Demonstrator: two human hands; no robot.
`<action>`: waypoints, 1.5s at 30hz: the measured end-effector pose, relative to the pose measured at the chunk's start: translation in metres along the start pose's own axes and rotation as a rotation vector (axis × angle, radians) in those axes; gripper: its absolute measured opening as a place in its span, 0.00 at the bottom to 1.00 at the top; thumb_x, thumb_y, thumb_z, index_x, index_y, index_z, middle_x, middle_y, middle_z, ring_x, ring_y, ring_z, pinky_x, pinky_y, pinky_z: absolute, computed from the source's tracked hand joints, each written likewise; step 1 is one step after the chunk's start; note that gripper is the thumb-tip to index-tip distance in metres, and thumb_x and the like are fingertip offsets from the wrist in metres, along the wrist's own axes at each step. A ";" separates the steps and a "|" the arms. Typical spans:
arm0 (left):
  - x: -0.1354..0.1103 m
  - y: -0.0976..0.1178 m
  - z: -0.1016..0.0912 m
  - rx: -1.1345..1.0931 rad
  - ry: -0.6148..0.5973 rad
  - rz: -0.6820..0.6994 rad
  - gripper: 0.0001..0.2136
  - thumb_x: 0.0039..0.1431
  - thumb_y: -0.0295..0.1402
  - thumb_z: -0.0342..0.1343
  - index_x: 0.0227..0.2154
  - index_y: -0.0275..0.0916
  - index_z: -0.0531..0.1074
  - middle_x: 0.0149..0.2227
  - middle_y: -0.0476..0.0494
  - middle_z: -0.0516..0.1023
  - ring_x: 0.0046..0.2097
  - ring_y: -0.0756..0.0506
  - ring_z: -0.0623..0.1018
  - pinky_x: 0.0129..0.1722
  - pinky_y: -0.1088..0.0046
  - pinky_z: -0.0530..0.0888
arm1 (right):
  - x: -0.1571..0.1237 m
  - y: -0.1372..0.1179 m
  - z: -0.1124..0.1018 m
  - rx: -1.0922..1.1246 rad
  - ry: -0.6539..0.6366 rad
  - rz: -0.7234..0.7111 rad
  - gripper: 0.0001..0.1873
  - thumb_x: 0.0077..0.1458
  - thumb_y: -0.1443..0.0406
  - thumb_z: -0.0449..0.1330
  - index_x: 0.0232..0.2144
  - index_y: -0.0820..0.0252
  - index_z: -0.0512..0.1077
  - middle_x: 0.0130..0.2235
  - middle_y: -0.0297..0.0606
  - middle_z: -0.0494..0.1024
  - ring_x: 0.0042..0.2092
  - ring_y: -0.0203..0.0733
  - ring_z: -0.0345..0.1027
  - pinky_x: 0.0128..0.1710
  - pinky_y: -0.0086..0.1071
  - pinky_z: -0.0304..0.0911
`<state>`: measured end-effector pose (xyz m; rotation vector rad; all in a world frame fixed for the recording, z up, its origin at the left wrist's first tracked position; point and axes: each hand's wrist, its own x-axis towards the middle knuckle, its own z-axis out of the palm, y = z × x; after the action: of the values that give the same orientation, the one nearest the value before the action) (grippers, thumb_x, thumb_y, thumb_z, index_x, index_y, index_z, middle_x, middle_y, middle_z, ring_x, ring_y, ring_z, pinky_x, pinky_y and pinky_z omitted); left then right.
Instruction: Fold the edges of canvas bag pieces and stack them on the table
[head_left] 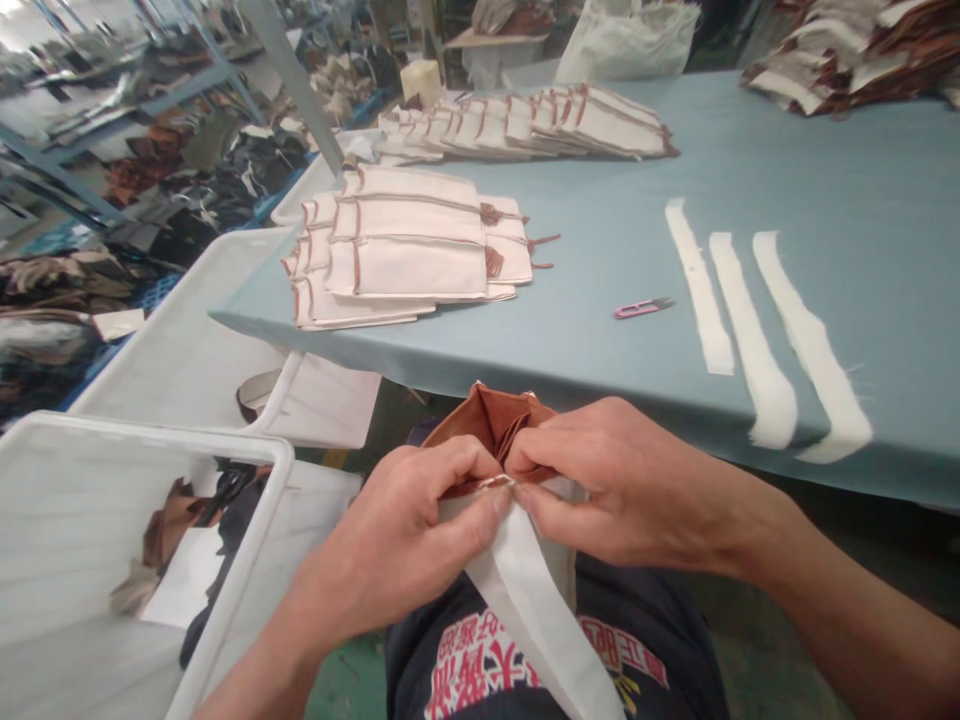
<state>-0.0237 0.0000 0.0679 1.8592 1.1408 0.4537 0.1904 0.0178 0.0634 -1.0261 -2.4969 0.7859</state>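
Observation:
Both hands meet over my lap, below the table's front edge. My left hand (409, 525) pinches the edge of a brown and white fabric pouch (491, 425), thumb and forefinger pressed together on its rim. My right hand (619, 480) grips the same pouch from the right, fingers curled closed. A white strip of the pouch (536, 620) hangs down between my knees. The brown lining bulges up between my two thumbs.
On the blue-grey table (600, 340) lie a stack of cream pouches with brown trim (405, 250), a second row (525, 125), pink thread snips (641, 307) and three white fabric strips (757, 340). White plastic bins (90, 520) stand at my left.

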 end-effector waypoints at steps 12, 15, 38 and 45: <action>0.013 -0.019 0.015 -0.267 -0.008 -0.077 0.09 0.60 0.32 0.49 0.27 0.37 0.71 0.24 0.52 0.68 0.26 0.52 0.66 0.24 0.77 0.61 | 0.001 0.017 0.032 -0.355 0.202 -0.053 0.12 0.56 0.70 0.52 0.22 0.59 0.70 0.22 0.38 0.75 0.24 0.38 0.62 0.27 0.36 0.43; 0.015 -0.029 0.019 -0.430 0.025 -0.105 0.10 0.59 0.35 0.49 0.28 0.37 0.71 0.25 0.51 0.68 0.25 0.52 0.63 0.23 0.77 0.60 | 0.001 0.021 0.034 -0.335 0.213 -0.024 0.13 0.57 0.70 0.51 0.22 0.59 0.70 0.22 0.38 0.74 0.25 0.38 0.61 0.27 0.36 0.42; 0.002 -0.016 0.015 0.055 0.107 0.167 0.06 0.59 0.24 0.53 0.29 0.38 0.71 0.25 0.55 0.72 0.25 0.54 0.69 0.26 0.80 0.64 | -0.002 0.005 0.016 0.109 0.018 0.131 0.09 0.52 0.68 0.58 0.21 0.59 0.64 0.21 0.27 0.65 0.23 0.32 0.52 0.27 0.32 0.42; 0.000 -0.017 0.007 0.164 0.120 0.259 0.06 0.61 0.21 0.54 0.35 0.39 0.71 0.30 0.55 0.77 0.30 0.54 0.75 0.30 0.81 0.68 | 0.006 0.000 0.017 0.115 -0.005 0.189 0.11 0.50 0.68 0.58 0.20 0.58 0.60 0.21 0.27 0.62 0.24 0.32 0.50 0.27 0.33 0.41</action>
<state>-0.0276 -0.0002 0.0495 2.1606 1.0449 0.6413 0.1785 0.0158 0.0504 -1.2321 -2.3517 0.9758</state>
